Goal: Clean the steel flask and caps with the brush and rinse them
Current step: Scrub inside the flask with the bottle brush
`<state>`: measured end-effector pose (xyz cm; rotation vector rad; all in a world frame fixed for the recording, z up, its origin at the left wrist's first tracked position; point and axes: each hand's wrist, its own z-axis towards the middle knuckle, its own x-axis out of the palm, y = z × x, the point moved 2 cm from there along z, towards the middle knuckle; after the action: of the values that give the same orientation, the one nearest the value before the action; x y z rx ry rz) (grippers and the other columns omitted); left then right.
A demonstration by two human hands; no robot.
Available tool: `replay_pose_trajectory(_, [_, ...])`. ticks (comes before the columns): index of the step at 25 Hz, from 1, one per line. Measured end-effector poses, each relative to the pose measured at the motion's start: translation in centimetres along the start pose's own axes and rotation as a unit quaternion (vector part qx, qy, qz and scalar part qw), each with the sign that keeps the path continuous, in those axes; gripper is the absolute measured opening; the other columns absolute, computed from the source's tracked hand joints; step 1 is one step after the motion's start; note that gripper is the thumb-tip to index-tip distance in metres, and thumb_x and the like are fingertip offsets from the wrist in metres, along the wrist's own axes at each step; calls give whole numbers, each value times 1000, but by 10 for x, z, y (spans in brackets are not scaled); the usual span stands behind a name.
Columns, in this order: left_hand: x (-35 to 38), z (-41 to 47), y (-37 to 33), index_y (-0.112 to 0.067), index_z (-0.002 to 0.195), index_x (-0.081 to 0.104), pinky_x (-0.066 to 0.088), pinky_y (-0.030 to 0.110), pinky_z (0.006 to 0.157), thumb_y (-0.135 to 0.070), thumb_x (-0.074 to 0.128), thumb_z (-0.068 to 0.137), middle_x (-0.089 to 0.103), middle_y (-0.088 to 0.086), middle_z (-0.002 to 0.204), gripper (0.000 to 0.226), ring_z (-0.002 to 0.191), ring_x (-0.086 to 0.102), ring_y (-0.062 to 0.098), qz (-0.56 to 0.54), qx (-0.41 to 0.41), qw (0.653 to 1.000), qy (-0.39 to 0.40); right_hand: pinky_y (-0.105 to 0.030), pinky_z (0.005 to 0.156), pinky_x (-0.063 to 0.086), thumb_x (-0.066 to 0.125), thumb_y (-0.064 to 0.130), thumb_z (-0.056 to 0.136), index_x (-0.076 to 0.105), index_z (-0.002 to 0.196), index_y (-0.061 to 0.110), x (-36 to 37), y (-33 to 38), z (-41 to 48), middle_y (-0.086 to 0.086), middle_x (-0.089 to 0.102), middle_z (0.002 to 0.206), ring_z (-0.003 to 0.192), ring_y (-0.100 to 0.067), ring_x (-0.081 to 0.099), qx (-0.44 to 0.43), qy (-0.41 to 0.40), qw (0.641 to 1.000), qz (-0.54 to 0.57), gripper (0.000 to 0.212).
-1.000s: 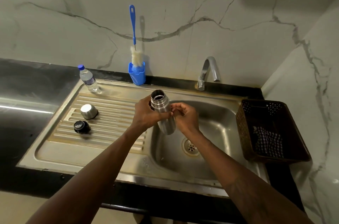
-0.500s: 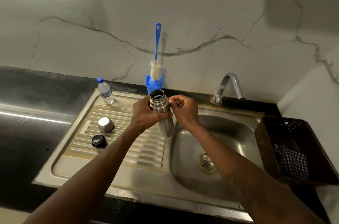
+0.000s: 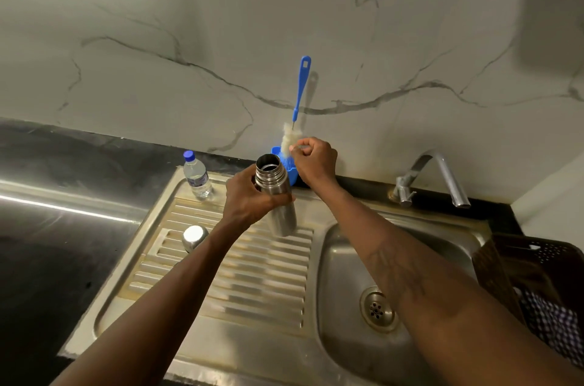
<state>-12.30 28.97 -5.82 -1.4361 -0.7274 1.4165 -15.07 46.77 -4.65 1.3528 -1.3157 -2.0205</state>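
My left hand (image 3: 249, 199) grips the open steel flask (image 3: 278, 215) around its upper body, above the sink's ribbed drainboard (image 3: 252, 275), mouth tilted toward me. The blue-handled bottle brush (image 3: 301, 85) stands in a blue holder (image 3: 293, 176) against the wall, right behind the flask. My right hand (image 3: 316, 161) is at the brush's white bristles (image 3: 288, 139), fingers curled, fingertips at the bristles' edge; a grip on them is not visible. A steel cap (image 3: 194, 237) sits upside down on the drainboard. My left forearm hides the black cap.
A small water bottle (image 3: 197, 177) stands at the drainboard's back left. The tap (image 3: 439, 177) is at the back right over the basin, whose drain (image 3: 377, 311) shows. A dark basket (image 3: 537, 268) holding a checked cloth (image 3: 556, 325) sits right of the sink.
My right hand has left the flask's neck and moved up and back to the brush bristles. My left hand has carried the flask left over the drainboard; the view has shifted left.
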Motion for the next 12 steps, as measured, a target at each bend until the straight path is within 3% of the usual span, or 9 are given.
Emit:
replay_pose_trajectory(4, [-2,21,3,-32,95,72,58,24,74,-33,103,52,76,-14,84,53,78,72,2,-2,-1,1000,-3,-28,88,41,70,39,92,61,130,14,9,8,28,-6,74,105,115,-25,60,16,10,1000,2,46])
replay_pose_trajectory(7, [-3,28,5,-33,94,70,57,21,74,-32,102,53,76,-14,85,52,79,71,1,-2,6,1000,-3,-28,86,38,72,43,91,54,136,15,12,16,34,-4,71,107,112,-23,57,14,10,1000,7,56])
replay_pose_trajectory(12, [-2,28,12,-22,104,73,60,25,76,-34,102,54,77,-11,90,59,81,72,3,6,15,1000,2,-31,86,40,66,57,92,51,141,19,16,26,39,-4,64,135,123,-25,56,3,9,999,-50,64])
